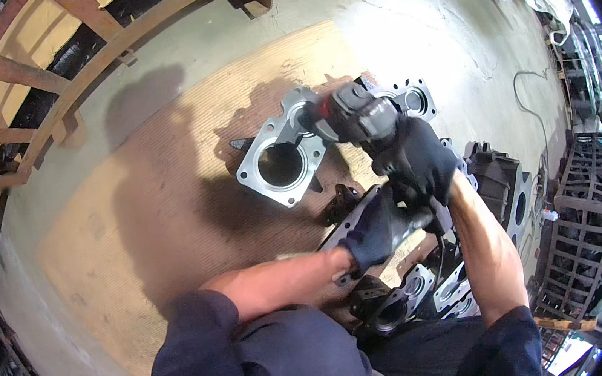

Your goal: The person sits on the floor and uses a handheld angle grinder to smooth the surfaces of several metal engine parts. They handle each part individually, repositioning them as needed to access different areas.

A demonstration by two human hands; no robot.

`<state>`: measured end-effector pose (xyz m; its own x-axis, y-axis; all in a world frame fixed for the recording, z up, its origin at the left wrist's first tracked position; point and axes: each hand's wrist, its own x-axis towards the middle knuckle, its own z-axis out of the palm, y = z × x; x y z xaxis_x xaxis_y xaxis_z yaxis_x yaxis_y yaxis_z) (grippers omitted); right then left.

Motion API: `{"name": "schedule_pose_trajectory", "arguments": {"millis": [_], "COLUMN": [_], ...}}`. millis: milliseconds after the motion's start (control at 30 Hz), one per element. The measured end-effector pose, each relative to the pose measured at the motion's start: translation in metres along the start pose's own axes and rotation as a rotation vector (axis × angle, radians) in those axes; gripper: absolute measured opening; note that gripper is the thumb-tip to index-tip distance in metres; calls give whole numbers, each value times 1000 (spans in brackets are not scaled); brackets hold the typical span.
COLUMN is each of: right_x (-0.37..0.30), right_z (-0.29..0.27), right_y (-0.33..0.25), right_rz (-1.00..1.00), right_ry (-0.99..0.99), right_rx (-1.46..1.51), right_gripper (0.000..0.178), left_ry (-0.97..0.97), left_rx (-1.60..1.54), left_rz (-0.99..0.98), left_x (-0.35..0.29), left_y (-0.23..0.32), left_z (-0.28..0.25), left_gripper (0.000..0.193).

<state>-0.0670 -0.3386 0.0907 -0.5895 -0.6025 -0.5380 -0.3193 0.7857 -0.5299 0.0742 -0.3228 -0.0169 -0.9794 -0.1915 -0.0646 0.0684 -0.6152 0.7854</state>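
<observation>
My right hand [423,160], in a black glove, is closed around a black power tool [363,113] with a red part near its front. The tool's nose meets the smaller round end of a machined metal casting [252,173], hiding part of that end. A large round bore and bolt holes show in the casting's flat face. Just below the right hand is my left hand [372,238], also gloved, beside the tool's lower end and a long metal part. Its fingers are blurred and partly covered, so their grip is unclear. A dark cord [442,249] hangs below the tool.
Ribbed tan cardboard [96,245] covers the floor under the casting. Another casting [415,99] lies beyond the tool; more castings [413,287] crowd near my legs. Wooden pallet-like framing [44,142] borders the far left, and a metal wire crate [577,205] stands at right.
</observation>
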Motion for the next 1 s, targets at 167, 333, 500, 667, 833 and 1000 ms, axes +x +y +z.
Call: {"name": "schedule_pose_trajectory", "arguments": {"millis": [167,333,500,667,833,1000], "right_x": [33,28,-4,20,54,20], "right_z": [-8,-1,-1,-4,11,-4], "right_y": [-30,-13,-1,-9,-23,0], "right_rz": [-334,-240,-91,-164,-213,-157], "right_ry": [-16,18,56,31,80,2], "right_rx": [-475,-389,-67,-228,-394,-338], "right_gripper": [29,30,25,23,36,36], "left_ry": [74,-70,-92,-35,175,-47], "left_rx": [-150,222,-127,285,315,7], "left_rz": [-53,-73,-7,63,12,-99], "left_x": [27,19,12,17,30,21], "left_y": [16,40,10,6,-31,-5], "left_z": [-12,-10,13,-11,-43,-3], "left_gripper": [41,43,45,51,55,51]}}
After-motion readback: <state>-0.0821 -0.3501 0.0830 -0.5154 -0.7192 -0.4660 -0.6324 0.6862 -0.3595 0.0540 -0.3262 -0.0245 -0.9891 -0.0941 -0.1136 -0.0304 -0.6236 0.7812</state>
